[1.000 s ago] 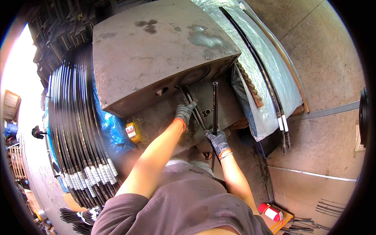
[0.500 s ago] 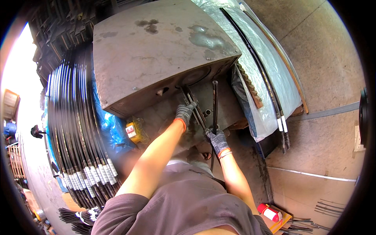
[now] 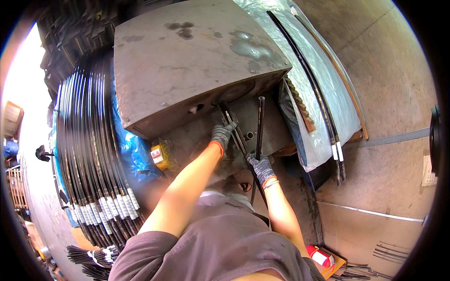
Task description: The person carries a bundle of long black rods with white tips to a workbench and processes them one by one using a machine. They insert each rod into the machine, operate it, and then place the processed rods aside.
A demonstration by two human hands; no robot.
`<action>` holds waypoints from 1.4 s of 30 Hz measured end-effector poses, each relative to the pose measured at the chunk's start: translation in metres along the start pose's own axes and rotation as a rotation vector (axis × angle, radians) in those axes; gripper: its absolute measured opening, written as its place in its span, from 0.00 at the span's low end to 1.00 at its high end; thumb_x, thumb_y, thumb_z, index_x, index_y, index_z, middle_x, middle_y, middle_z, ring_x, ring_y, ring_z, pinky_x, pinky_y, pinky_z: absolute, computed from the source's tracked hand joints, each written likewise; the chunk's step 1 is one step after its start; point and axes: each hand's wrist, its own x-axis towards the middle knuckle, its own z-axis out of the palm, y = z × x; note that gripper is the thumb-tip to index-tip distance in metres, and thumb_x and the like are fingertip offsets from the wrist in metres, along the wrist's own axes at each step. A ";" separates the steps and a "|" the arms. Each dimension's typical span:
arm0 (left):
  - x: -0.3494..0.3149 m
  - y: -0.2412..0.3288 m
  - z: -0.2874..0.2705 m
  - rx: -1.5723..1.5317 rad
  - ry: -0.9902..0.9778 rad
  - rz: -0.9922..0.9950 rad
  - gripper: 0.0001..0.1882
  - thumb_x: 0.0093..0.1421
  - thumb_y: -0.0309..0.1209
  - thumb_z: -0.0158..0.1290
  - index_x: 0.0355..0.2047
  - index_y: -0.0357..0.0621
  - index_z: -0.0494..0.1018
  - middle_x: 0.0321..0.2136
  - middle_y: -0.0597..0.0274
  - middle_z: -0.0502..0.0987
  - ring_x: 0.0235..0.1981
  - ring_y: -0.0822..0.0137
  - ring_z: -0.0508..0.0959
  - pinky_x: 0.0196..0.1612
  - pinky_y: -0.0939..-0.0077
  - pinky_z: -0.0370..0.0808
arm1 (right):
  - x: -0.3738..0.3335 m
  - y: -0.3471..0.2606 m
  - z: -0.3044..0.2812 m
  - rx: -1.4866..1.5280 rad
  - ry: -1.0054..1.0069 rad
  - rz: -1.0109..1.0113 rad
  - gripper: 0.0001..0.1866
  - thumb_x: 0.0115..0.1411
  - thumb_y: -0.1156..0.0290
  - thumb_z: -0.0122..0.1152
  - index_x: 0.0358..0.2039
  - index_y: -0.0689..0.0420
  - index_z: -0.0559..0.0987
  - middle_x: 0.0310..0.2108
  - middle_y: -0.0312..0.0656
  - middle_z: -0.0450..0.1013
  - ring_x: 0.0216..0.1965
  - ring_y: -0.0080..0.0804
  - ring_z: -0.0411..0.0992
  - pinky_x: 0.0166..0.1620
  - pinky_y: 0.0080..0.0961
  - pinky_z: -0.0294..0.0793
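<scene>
My left hand point(image 3: 222, 134), in a grey glove with an orange cuff, is closed round a long dark metal bar point(image 3: 240, 139) that slants out of the round opening in the front of a big metal box point(image 3: 197, 56). Lower and to the right, my gloved right hand point(image 3: 262, 167) is closed on a dark tube point(image 3: 260, 122), whose hollow end points away from me. The slanting bar passes close by this hand; whether the fingers touch it too is hidden. A short round pipe end point(image 3: 250, 136) shows between the bar and the tube.
Many long dark rods point(image 3: 89, 150) with white labels lie at the left over blue plastic point(image 3: 129, 145). A yellow packet point(image 3: 161, 158) sits near my left forearm. At the right, two dark rods point(image 3: 309, 75) rest on clear sheeting point(image 3: 328, 93). A red cylinder point(image 3: 320, 256) is at lower right.
The view has shifted slightly. My right hand and the tube stay almost where they were, and my left hand keeps its grip on the bar.
</scene>
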 end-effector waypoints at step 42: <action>-0.067 0.007 -0.043 -0.732 -0.386 -0.288 0.10 0.59 0.39 0.49 0.32 0.46 0.73 0.21 0.67 0.73 0.16 0.73 0.69 0.18 0.82 0.68 | -0.089 -0.044 0.022 -0.088 -0.366 0.223 0.15 0.56 0.58 0.56 0.26 0.59 0.74 0.17 0.37 0.70 0.17 0.26 0.68 0.20 0.23 0.67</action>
